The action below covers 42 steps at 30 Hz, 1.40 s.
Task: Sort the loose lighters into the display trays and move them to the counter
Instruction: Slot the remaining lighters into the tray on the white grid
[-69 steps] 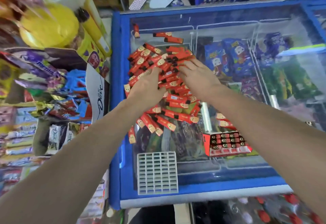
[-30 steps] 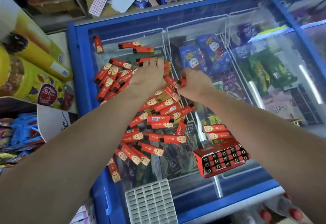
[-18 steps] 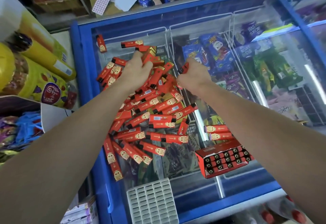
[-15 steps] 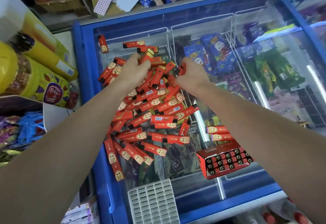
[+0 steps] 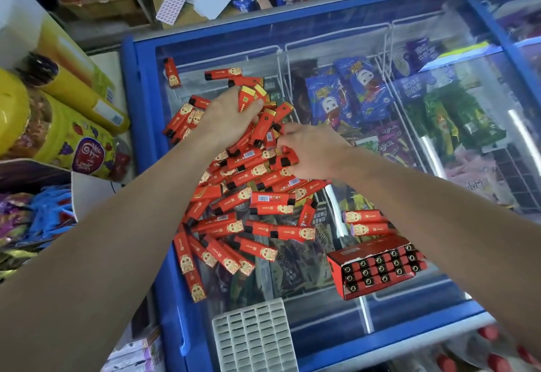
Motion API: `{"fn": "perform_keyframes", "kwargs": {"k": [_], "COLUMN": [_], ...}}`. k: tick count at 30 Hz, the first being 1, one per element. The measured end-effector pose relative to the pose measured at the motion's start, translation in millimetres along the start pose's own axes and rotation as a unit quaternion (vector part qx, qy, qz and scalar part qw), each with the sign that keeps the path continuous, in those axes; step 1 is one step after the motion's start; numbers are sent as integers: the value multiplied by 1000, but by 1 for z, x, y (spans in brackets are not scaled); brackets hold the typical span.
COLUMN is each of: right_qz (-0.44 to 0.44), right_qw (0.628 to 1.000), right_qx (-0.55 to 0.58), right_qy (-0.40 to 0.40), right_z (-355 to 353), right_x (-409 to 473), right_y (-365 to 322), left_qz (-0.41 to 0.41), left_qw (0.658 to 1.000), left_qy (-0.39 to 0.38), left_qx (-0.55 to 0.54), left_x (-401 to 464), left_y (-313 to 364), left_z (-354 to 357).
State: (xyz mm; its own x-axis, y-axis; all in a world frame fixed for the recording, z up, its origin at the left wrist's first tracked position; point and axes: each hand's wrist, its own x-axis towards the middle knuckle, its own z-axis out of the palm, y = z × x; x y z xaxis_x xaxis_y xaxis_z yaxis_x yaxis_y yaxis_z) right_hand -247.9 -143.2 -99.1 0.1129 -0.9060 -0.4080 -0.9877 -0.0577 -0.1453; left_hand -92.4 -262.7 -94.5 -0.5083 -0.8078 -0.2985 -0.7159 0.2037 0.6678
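Shop corner. Blue-framed chest freezer (image 5: 146, 166) with a glass lid, snack packets (image 5: 351, 93) visible beneath the glass; cluttered shelves behind, yellow canisters (image 5: 58, 126) off to the left.

Head view, the only one. Loose red lighters (image 5: 248, 196) lie heaped on the glass, spreading from the far left corner down toward the near edge. Left hand (image 5: 228, 117) at the top of the heap, fingers (image 5: 251, 106) curled around a bunch of lighters, several sticking up past the knuckles. Right hand (image 5: 313, 149) just beside it, to the right, fingers curled and pinching a few lighters at the heap's edge. Red display tray (image 5: 377, 266), part-filled, sits on the glass under the right forearm, two lighters just beyond it. White empty grid tray (image 5: 251, 336) at the near edge, apart from the heap.
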Motion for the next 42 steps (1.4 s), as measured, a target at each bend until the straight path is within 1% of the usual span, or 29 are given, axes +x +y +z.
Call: {"fn": "perform_keyframes", "kwargs": {"k": [3, 6, 9, 11, 14, 15, 17, 20, 22, 25, 27, 29, 33, 35, 38, 39, 40, 41, 42], "right_qz": [-9, -15, 8, 41, 102, 128, 160, 163, 147, 120, 119, 120, 135, 149, 168, 181, 197, 215, 229], "right_qw": [1000, 1000, 1000, 998, 983, 975, 969, 977, 983, 989, 988, 990, 991, 988, 986, 983, 979, 971, 952], "right_qx": [-5, -15, -4, 39, 120, 139, 141, 94, 78, 84, 92, 73, -15, -14, -1, 10, 44, 110, 200], "right_qy": [-5, -12, -18, 9, 98, 117, 126, 104, 73, 5, -16, -18, -15, -20, -22, -20, -13, 0, 17], "right_z": [-1, -1, -7, -13, -20, -22, -25, -24, -25, -28, -30, -32, -31, -29, -26, -26, -26, -26, -26], "right_x": [1, 2, 2, 4, 10, 13, 21, 31, 37, 44, 48, 49, 49, 48, 44, 41, 38, 34, 29], "right_y": [2, 3, 5, 9, 17, 19, 24, 27, 26, 22, 21, 22, 26, 29, 36, 37, 39, 40, 40], "left_qz": [-6, -5, -7, -1, 13, 17, 19, 15, 4, 5, 11, 13, 5, -7, -18, -23, -30, -42, -58], "left_qw": [1000, 997, 996, 995, 994, 994, 992, 990, 987, 985, 985, 986, 991, 994, 998, 999, 999, 999, 996], "left_qy": [8, 9, 4, -6, -30, -36, -37, -23, -9, 3, 7, 11, 8, 2, 14, 18, 20, 18, 14], "left_qx": [24, 71, 92, 102, 101, 104, 115, 135, 163, 174, 173, 165, 135, 106, 54, 35, 11, -22, -58], "left_x": [3, 5, 6, 4, -1, -3, -5, -8, -10, -10, -10, -10, -9, -9, -10, -12, -12, -13, -14], "left_y": [3, 6, 7, 7, 10, 10, 9, 4, 1, -2, -1, -1, -1, -1, 3, 6, 8, 11, 14], "left_z": [-2, -3, -3, -2, 3, 5, 10, 20, 25, 28, 27, 26, 23, 20, 15, 13, 12, 10, 9]}}
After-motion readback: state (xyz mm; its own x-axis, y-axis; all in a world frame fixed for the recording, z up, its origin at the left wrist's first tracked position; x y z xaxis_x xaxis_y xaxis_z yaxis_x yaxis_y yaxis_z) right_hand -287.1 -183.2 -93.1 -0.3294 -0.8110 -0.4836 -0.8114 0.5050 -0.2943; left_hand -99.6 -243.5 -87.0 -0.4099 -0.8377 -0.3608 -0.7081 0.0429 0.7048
